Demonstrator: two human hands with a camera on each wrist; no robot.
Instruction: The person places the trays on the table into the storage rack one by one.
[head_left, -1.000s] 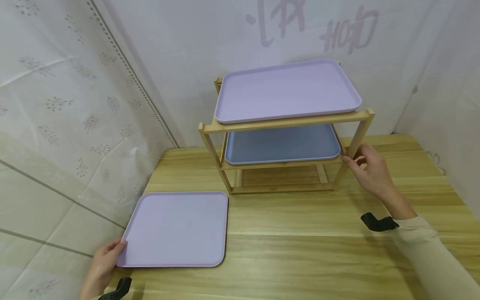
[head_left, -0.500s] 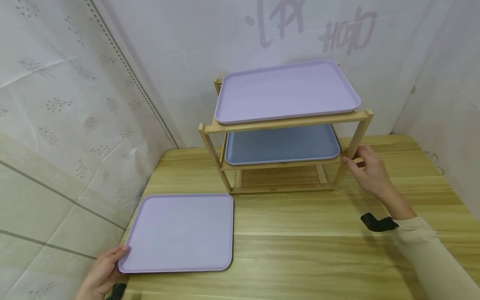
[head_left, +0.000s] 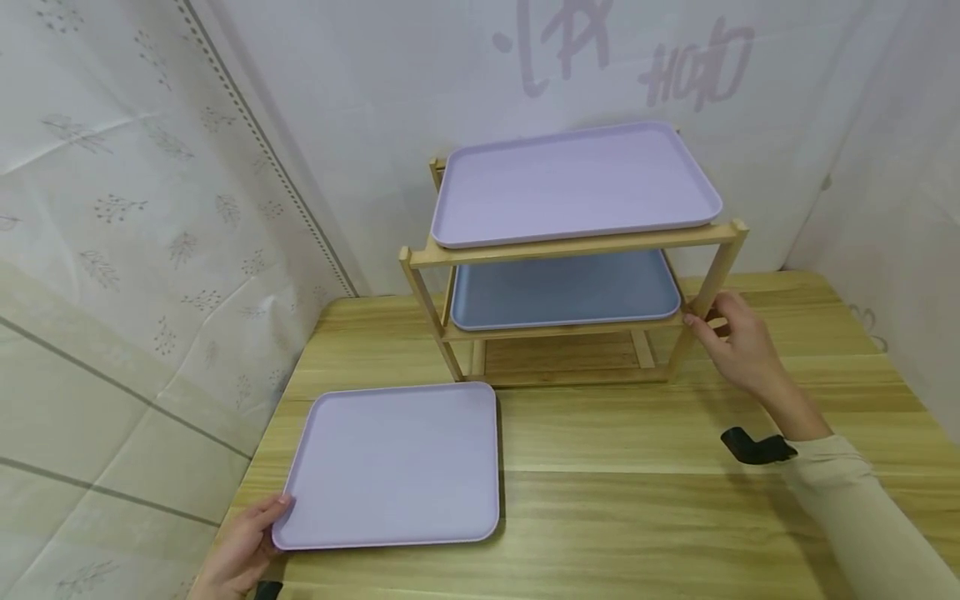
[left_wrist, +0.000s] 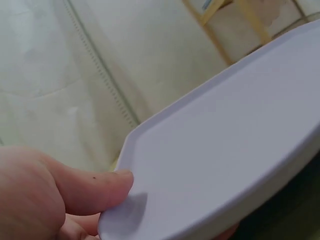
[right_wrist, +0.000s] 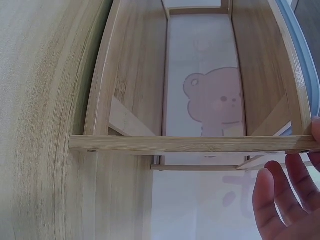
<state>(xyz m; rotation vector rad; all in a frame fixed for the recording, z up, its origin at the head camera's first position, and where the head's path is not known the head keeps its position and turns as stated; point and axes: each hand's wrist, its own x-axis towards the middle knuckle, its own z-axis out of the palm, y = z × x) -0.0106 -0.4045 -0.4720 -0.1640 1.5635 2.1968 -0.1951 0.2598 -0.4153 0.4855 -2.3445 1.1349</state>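
My left hand point(head_left: 246, 543) grips the near left corner of a lilac tray point(head_left: 390, 467), thumb on top and fingers beneath, as the left wrist view also shows. The tray looks raised a little off the table, left of a wooden rack point(head_left: 570, 379). At the rack's right front post my right hand point(head_left: 738, 346) pinches the frame around middle-shelf height; in the right wrist view its other fingers point(right_wrist: 265, 195) are loosely bent. A second lilac tray point(head_left: 577, 183) lies on the rack's top, and a blue tray point(head_left: 562, 287) with a lilac rim on the middle shelf.
The rack stands near the back of the wood-grain table point(head_left: 637, 508). A patterned curtain point(head_left: 150, 275) hangs along the left side, and a pale printed sheet point(head_left: 360, 100) hangs behind. The rack's bottom level point(head_left: 558, 350) shows bare wood.
My left hand has carried the lilac tray to the right, closer to the rack's lower front left corner. My right hand stays on the rack's post, and the rack has not moved.
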